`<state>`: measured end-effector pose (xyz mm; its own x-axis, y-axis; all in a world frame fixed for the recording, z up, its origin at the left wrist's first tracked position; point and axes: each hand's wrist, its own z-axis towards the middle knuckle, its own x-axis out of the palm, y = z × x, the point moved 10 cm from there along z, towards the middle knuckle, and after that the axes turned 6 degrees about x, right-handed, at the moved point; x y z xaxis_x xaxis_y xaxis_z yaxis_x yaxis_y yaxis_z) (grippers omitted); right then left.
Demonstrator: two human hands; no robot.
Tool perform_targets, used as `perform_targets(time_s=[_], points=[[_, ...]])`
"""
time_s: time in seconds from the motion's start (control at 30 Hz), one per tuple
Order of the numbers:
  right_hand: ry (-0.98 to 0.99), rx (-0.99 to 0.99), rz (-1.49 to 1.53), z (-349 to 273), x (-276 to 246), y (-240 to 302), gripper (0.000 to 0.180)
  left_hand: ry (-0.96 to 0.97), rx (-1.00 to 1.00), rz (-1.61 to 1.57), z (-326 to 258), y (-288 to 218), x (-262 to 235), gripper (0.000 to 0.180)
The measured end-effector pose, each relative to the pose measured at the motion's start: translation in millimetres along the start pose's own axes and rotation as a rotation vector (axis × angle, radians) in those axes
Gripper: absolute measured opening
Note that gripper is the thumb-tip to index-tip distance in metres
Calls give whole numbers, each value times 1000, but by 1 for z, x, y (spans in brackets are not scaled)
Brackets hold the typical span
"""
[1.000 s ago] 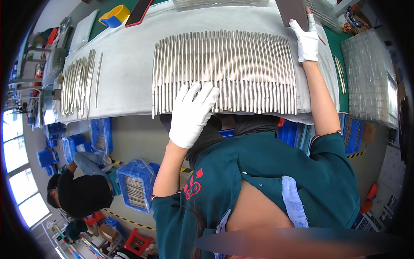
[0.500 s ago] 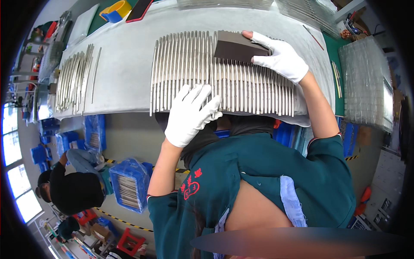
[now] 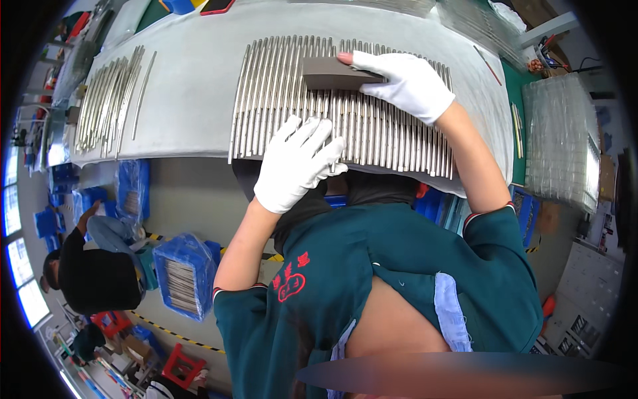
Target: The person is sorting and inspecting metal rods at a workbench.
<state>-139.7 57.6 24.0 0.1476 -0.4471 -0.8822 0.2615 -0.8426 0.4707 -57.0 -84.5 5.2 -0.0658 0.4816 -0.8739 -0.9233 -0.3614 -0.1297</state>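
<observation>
A row of slim metal rods (image 3: 392, 136) lies side by side on the white-covered table in front of me. My right hand (image 3: 409, 83), in a white glove with bare fingertips, grips a dark grey rectangular block (image 3: 325, 74) between thumb and fingers. The block rests across the upper part of the rods, left of that hand. My left hand (image 3: 292, 166), also gloved in white, lies over the near ends of the rods with its fingers stretched out. Its fingertips touch the rods, and part of the row is hidden under it.
A looser bunch of rods (image 3: 109, 103) lies at the table's left. Plastic-wrapped stacks (image 3: 561, 139) stand at the right edge. A red-edged phone (image 3: 216, 6) is at the far side. On the floor at left, a plastic-lined blue crate (image 3: 183, 276) holds rods, near a seated person (image 3: 100, 272).
My right hand has slid the block leftward across the rods. My left hand stays on the near ends. The whole view has shifted a little.
</observation>
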Motion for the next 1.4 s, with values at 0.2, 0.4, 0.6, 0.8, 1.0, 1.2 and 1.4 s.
perform_targets(time_s=[0.2,0.4,0.6,0.8,1.0,1.2,1.4], points=[[66,110,91,-25,-12,-33,61,-18,-27,20,-4,0,-1,41],[-749,129,693,-57,-83,-98,62,-8,-21,-21,-2,0,-2,52],[-1081,360,697,-75,-84,-186,69,61,-41,-36,10,3,-5,70],[-1051,367,560,-71,-83,-179,71,145,-62,-74,13,8,-1,59],[-1038,410,576,-68,-79,-185,69,-58,-242,379,-43,58,-59,74],[-997,398,676,-59,-68,-196,67,7,-242,227,-47,73,-45,86],[-1015,407,605,-63,-70,-207,67,-4,-222,128,-37,81,-39,89]])
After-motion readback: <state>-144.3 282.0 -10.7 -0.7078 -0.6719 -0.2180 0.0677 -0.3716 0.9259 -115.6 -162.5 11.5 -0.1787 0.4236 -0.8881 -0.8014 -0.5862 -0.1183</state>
